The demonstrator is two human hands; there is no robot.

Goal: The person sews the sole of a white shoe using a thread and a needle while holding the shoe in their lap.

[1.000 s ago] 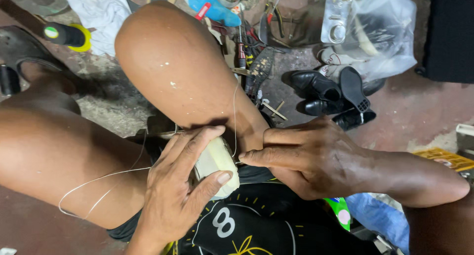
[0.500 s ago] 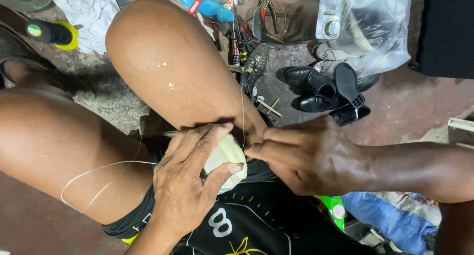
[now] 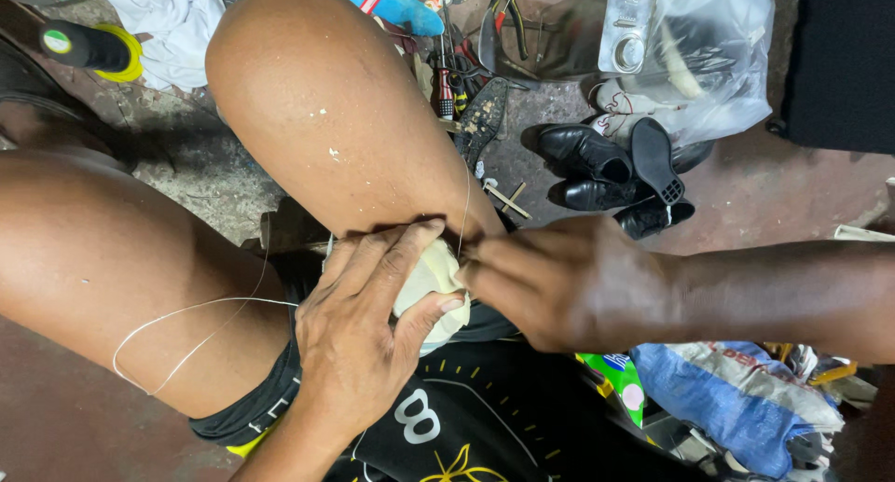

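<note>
A loose loop of white thread (image 3: 177, 328) lies over the thigh on the left and runs right, toward the lap. There the left hand (image 3: 368, 337) is wrapped around a pale, cream-coloured piece (image 3: 431, 282) — fingers curled over its top edge, thumb pressed against its near side — so the piece sits firmly held between the knees, close to the body. Most of it is covered by the hand, and what kind of piece it is cannot be told.

Just to its right, the right hand (image 3: 559, 282) has its fingertips pinched together at the edge of the piece, touching it; a thin strand rises from that spot up along the far leg. Whether a needle is in the pinch cannot be seen.

Judging by the slack thread on the thigh, the stitching looks to be in mid-course — no finished seam or knot shows.

Farther right, on the floor, lie black shoes (image 3: 606, 170), a clear plastic bag (image 3: 699, 53) and scattered tools (image 3: 466, 81).
</note>
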